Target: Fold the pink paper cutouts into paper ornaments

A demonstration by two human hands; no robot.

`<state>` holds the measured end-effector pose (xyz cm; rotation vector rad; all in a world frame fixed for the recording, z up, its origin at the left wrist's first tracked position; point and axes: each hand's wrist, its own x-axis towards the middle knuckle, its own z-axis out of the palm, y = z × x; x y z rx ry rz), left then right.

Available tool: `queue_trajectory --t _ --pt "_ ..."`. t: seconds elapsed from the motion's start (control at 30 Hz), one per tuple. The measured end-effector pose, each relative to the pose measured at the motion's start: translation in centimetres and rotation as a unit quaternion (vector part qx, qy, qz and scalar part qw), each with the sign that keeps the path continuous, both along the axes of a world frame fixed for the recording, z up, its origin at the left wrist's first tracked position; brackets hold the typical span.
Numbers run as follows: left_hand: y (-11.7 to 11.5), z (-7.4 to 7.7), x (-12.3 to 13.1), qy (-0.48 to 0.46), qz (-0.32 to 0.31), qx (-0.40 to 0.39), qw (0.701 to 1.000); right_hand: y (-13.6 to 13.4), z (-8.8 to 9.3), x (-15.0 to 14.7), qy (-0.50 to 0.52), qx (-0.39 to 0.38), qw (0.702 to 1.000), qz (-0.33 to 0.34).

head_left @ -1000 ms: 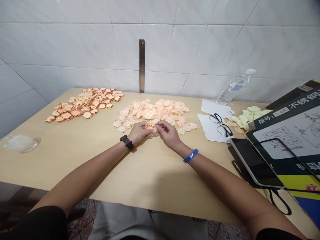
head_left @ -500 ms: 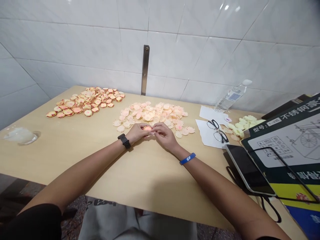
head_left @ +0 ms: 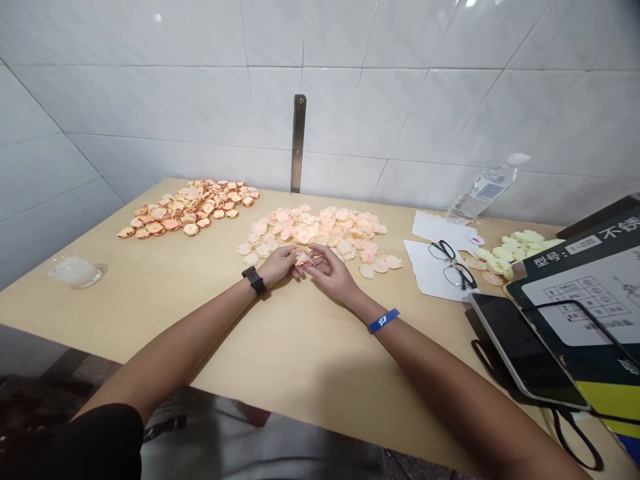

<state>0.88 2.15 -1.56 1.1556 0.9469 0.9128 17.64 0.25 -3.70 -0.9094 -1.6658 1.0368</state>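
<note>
Between my two hands, low over the table, is a small pinkish flower-shaped piece with a scalloped edge. My left hand, with a black watch at the wrist, pinches it from the left. My right hand, with a blue wristband, grips its right side with the fingertips. Just behind my hands lies a heap of pale pink flower-shaped pieces. Farther left is another pile of pieces with red-dotted rims. My fingers partly cover the held piece.
A clear cup with white contents stands at left. On the right are glasses on white paper, a water bottle, pale green pieces, a phone and a printed box. The tiled wall rises behind.
My view has shifted slightly left, so things appear farther right. The piece between my hands now shows more of its face; my fingers have moved around its edge.
</note>
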Motion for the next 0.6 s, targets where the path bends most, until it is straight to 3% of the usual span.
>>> queue_trajectory --t 0.23,0.43,0.6 --pt "-0.23 0.28 -0.15 0.013 -0.009 -0.023 1.000 0.47 -0.10 0.14 -0.073 0.085 0.991 -0.066" --pt "-0.07 0.19 -0.18 -0.009 -0.037 -0.045 0.998 0.11 -0.16 0.35 -0.084 0.079 0.990 -0.080" --pt "-0.30 0.40 -0.08 -0.006 -0.025 -0.032 0.999 0.08 -0.17 0.63 -0.136 0.193 0.970 -0.063"
